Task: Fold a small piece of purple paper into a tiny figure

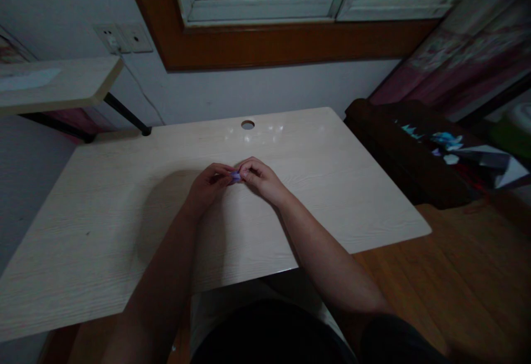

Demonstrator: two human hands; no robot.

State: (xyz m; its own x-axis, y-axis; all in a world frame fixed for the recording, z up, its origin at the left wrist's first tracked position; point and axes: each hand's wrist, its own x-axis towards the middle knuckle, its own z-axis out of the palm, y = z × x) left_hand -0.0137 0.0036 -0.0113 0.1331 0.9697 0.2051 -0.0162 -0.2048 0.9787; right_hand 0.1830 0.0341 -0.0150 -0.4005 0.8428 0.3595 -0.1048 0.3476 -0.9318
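Note:
A small purple piece of what looks like folded paper point(236, 176) is held just above or against the pale wood-grain table point(332, 187), near its middle. My left hand point(211, 182) pinches its left end between thumb and fingers. At the right end, the thumb and fingers of my right hand point(258, 176) are closed on it too. My fingertips nearly meet and cover much of the piece, so its full shape is hidden.
A round cable hole point(248, 125) sits near the table's back edge. On the left, a raised shelf point(62, 95) stands on black legs. Beyond the right edge, a dark brown surface point(385, 137) carries blue and white paper-like scraps point(447, 140). A window point(265, 10) is behind.

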